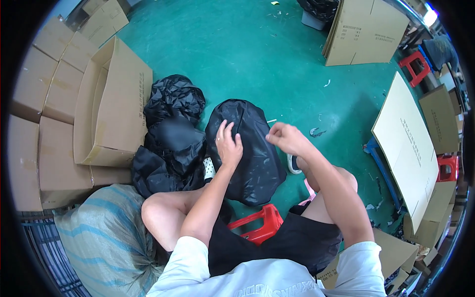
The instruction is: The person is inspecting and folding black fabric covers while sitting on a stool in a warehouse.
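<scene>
Over a black bundle point(255, 163), left hand point(229, 146) spread, empty, right hand point(289, 139) curled, its hold unclear.

White short-sleeved shirt point(242, 271), raised lettering point(267, 290) across front; black shorts point(309, 230).

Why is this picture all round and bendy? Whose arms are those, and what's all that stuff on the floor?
There's no robot here, just a person with two bare hands. A camera on the person's head looks down, and its wide lens bends straight edges.

The left hand is open over a big black bundle. The right hand is curled by the bundle's right edge; I can't tell if it pinches anything.

On the green floor, crumpled black material lies to the left, beside cardboard boxes. A red plastic stool shows between the legs.
</scene>
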`<action>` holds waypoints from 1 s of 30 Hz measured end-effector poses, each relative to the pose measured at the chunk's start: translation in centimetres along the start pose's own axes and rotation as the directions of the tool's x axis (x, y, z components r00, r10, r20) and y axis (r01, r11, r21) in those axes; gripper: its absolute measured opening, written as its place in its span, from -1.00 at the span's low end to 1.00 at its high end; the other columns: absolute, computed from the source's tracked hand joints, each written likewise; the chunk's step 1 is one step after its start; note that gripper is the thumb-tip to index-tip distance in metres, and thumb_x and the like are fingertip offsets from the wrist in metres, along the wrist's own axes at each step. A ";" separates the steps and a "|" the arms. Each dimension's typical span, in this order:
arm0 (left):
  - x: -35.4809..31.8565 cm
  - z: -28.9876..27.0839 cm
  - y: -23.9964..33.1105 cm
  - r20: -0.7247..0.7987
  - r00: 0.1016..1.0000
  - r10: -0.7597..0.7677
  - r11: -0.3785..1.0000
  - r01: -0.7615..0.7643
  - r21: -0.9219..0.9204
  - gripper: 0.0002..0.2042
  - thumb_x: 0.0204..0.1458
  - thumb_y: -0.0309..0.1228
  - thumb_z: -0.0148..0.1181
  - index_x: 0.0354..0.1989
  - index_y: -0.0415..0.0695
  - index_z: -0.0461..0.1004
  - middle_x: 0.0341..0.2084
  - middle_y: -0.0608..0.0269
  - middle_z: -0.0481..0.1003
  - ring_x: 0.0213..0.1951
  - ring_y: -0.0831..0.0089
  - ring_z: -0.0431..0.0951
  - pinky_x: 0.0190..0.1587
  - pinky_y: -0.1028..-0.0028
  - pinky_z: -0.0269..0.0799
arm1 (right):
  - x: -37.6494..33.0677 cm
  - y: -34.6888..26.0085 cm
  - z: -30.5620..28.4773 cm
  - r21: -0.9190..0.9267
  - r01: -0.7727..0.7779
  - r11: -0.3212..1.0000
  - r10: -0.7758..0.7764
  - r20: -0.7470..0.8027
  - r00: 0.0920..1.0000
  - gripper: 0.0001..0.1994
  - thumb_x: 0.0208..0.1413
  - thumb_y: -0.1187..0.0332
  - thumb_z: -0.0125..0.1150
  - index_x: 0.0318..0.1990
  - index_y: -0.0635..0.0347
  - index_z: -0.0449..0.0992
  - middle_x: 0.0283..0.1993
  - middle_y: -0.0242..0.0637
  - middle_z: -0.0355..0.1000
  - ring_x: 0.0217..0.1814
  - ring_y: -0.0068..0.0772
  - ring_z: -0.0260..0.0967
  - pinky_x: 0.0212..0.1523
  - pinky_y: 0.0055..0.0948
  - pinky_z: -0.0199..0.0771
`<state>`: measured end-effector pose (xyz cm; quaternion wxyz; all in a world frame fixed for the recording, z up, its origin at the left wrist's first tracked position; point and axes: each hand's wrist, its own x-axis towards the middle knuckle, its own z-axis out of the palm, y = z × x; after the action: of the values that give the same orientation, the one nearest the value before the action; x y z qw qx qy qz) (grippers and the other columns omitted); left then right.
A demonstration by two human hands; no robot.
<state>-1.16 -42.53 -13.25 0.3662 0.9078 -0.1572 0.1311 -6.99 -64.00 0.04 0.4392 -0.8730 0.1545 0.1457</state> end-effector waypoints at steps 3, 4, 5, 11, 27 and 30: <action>2.3 2.7 -0.1 0.158 0.981 0.116 0.973 -0.144 0.180 -0.46 0.05 -0.35 0.17 0.25 -0.14 0.26 0.34 0.02 0.12 0.35 0.05 0.11 0.35 0.14 0.02 | -1.2 -1.0 -0.9 -0.185 0.136 0.973 -0.085 0.258 0.962 -0.59 0.10 0.11 0.19 -0.04 0.25 0.48 -0.11 0.03 0.52 0.04 0.03 0.45 0.02 -0.13 0.42; 2.8 3.5 -0.7 0.276 0.959 0.059 0.969 -0.122 0.216 -0.33 0.07 -0.22 0.19 0.37 -0.03 0.12 0.42 0.05 -0.05 0.42 0.07 -0.05 0.41 0.07 -0.14 | -1.2 -1.2 -0.9 -0.320 0.239 0.917 -0.142 0.300 0.943 -0.57 0.11 0.11 0.20 0.01 0.25 0.44 -0.07 0.03 0.50 0.04 0.02 0.45 0.03 -0.15 0.42; 2.6 3.9 -1.2 0.286 0.957 0.057 0.968 -0.124 0.220 -0.33 0.07 -0.22 0.19 0.37 -0.03 0.12 0.42 0.05 -0.05 0.42 0.07 -0.05 0.41 0.07 -0.14 | -1.2 -1.5 -0.8 -0.441 0.340 0.830 -0.190 0.349 0.918 -0.54 0.11 0.11 0.21 0.06 0.24 0.41 -0.03 0.02 0.47 0.04 0.00 0.44 0.04 -0.17 0.42; 1.7 8.2 -2.0 0.401 0.912 -0.087 0.861 -0.133 0.490 -0.22 0.12 0.23 -0.10 0.47 0.22 -0.12 0.47 0.12 -0.25 0.47 0.11 -0.28 0.41 -0.10 -0.41 | -0.3 -2.0 -2.9 -0.386 0.319 0.866 -0.204 0.311 0.928 -0.53 0.12 0.17 0.19 0.09 0.28 0.38 0.04 0.05 0.44 0.12 0.04 0.40 0.12 -0.11 0.38; 14.7 -8.2 -7.7 0.821 0.526 -0.223 0.889 0.455 -0.051 -0.52 0.10 -0.05 0.22 0.08 -0.12 0.48 -0.01 0.16 0.53 0.05 0.35 0.48 0.09 0.43 0.34 | 1.8 -2.3 -1.2 -0.368 0.299 0.880 -0.158 0.366 0.917 -0.49 0.14 0.13 0.16 0.16 0.26 0.35 0.16 0.08 0.37 0.27 0.01 0.28 0.24 -0.15 0.30; 11.1 -14.9 -16.1 0.492 0.790 -0.366 0.930 0.289 0.227 -0.51 0.05 -0.05 0.22 0.02 -0.19 0.51 -0.08 0.01 0.56 -0.02 0.21 0.55 0.06 0.31 0.40 | 1.6 -1.5 -1.1 -0.322 0.354 0.878 -0.246 0.332 0.911 -0.52 0.11 0.13 0.19 0.13 0.20 0.38 0.01 -0.01 0.46 0.12 0.01 0.38 0.13 -0.16 0.36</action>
<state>13.29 -23.08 -8.98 0.2616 0.9453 -0.0817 -0.1771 -4.85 -64.24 1.11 0.2988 -0.9241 -0.0788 0.2246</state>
